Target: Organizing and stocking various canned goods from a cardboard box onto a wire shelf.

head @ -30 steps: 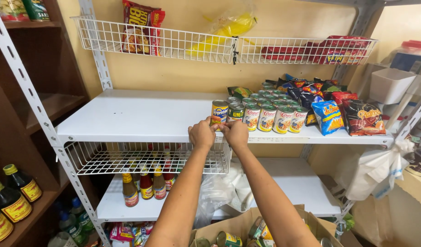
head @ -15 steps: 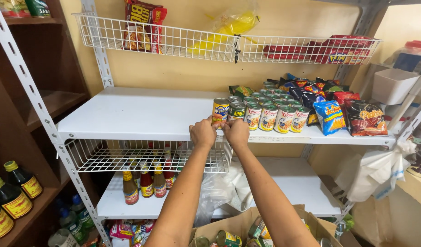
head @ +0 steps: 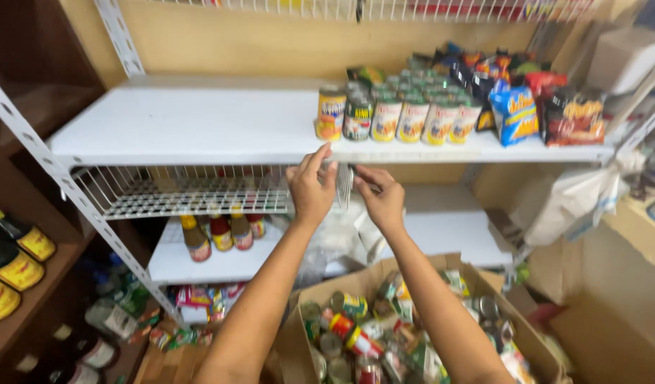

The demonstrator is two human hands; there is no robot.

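Note:
My left hand is raised with its fingers apart, the fingertips at the front edge of the white shelf. My right hand is beside it, its fingers by the right end of the wire basket that hangs under the shelf. Neither hand holds anything. Just above them, a yellow-and-blue can stands at the left end of a row of cans on the shelf. Below my arms sits an open cardboard box filled with cans and packets.
Snack bags lie right of the cans. Sauce bottles stand on the lower shelf behind the basket. Dark bottles with yellow labels fill a wooden shelf at left. A white plastic bag hangs at right.
Both hands have let go of the yellow-and-blue can on the shelf and dropped below the shelf edge to the basket's end. The view has tilted down and moved closer.

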